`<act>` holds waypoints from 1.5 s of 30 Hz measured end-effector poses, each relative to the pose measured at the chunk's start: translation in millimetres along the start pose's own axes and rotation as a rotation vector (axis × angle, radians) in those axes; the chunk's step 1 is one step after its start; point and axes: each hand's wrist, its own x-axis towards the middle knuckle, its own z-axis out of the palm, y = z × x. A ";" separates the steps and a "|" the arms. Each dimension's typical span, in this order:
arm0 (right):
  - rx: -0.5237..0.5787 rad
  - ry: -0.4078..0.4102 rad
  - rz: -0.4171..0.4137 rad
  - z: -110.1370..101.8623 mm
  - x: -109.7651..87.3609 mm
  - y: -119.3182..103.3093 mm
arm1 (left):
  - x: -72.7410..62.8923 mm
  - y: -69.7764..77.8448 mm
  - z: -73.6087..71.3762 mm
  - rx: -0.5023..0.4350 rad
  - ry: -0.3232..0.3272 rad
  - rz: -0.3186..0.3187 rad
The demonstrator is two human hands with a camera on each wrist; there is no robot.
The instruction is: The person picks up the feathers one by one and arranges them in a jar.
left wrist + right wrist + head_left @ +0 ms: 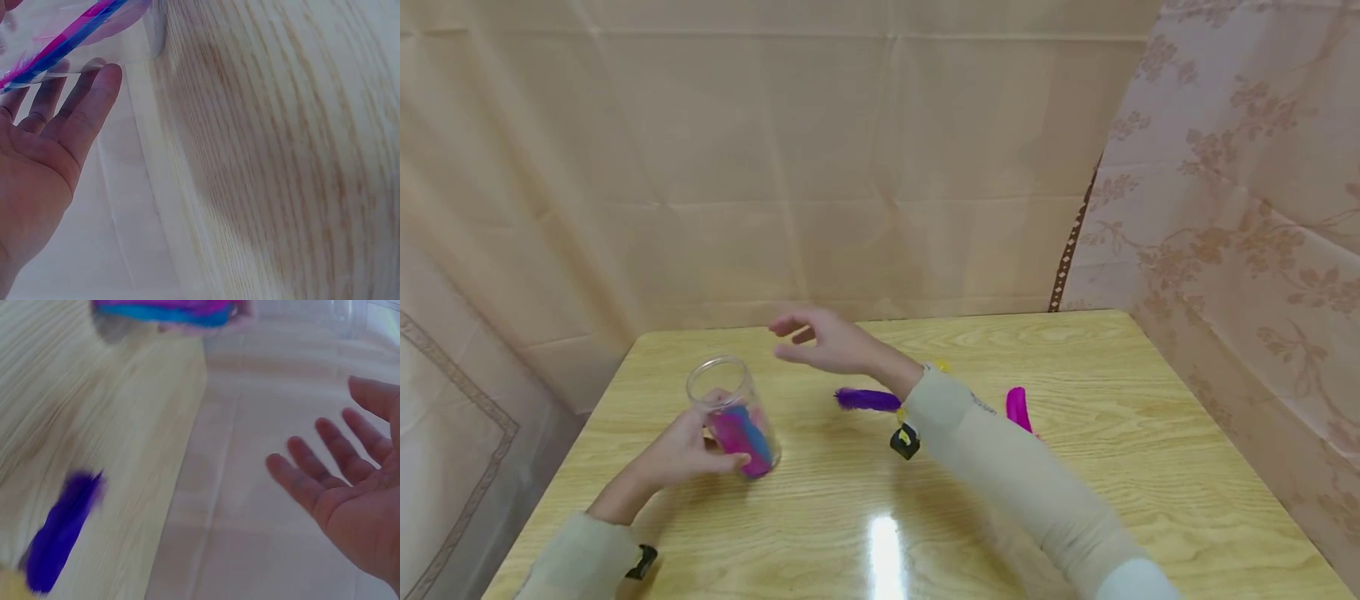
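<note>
Jar point(745, 392) filling: judged part-done

Table point(820, 533) bears jar on its nine o'clock side. Left hand point(688, 450): fingers curled round jar. Right hand point(823, 340): jar's two o'clock, empty, fingers apart. Pink feather point(737, 437), blue feather point(756, 432): inside. Purple feather point(868, 400), magenta feather point(1018, 408): three o'clock, outside. Next move likely calls for pinching the purple one.
</note>
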 end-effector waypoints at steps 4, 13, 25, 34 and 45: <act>-0.143 -0.080 0.074 -11.1 -16.8 16.2 | 2.8 0.9 -0.7 0.026 0.000 -0.007; -0.440 -0.189 0.230 -12.3 -39.8 56.1 | 3.9 1.5 -2.9 0.008 -0.008 0.002; -0.538 -0.250 0.347 6.2 -48.1 71.6 | 4.2 1.5 -4.6 -0.004 -0.007 0.012; -0.645 -0.230 0.444 12.5 -47.4 84.0 | 5.7 2.3 -5.1 -0.009 -0.002 0.006; -0.537 -0.189 0.405 14.9 -51.1 92.9 | 3.9 -1.4 -5.7 -0.016 -0.024 -0.022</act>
